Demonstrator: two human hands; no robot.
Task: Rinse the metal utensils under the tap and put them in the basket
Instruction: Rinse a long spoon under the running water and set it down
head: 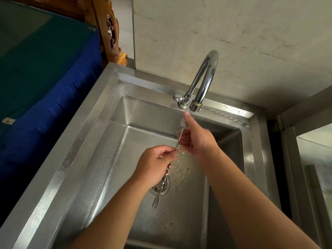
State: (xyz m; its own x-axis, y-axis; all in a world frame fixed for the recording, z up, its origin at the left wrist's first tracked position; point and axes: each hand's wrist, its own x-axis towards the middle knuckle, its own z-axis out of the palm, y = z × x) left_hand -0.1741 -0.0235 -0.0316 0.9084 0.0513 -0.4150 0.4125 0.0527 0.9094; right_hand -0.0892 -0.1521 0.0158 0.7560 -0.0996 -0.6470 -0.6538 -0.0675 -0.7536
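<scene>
1. Stage: rinsing is under way. Water is running from the tap point(203, 81) over a long twisted-shaft utensil point(162, 184) held slantwise above the sink point(100, 141).
2. Left hand point(154, 164): fingers are closing around the middle of the utensil's shaft, gripping it.
3. Right hand point(195, 139): fingers are pinching the upper end just beneath the spout, in the stream; the tip itself is hidden by fingers and water.
4. Utensil, appearance: thin, bright metal, spiralled stem, ending in a small fork head that is hanging over the drain strainer point(160, 186). Wet and likely slippery.
5. Second item: a similar twisted utensil point(228, 116) is lying on the sink's back ledge, right of the tap; whether it is rinsed cannot be told.
6. Remaining: finishing this rinse and placing the pieces in the basket, which is not showing in view. Judged early to midway.
</scene>
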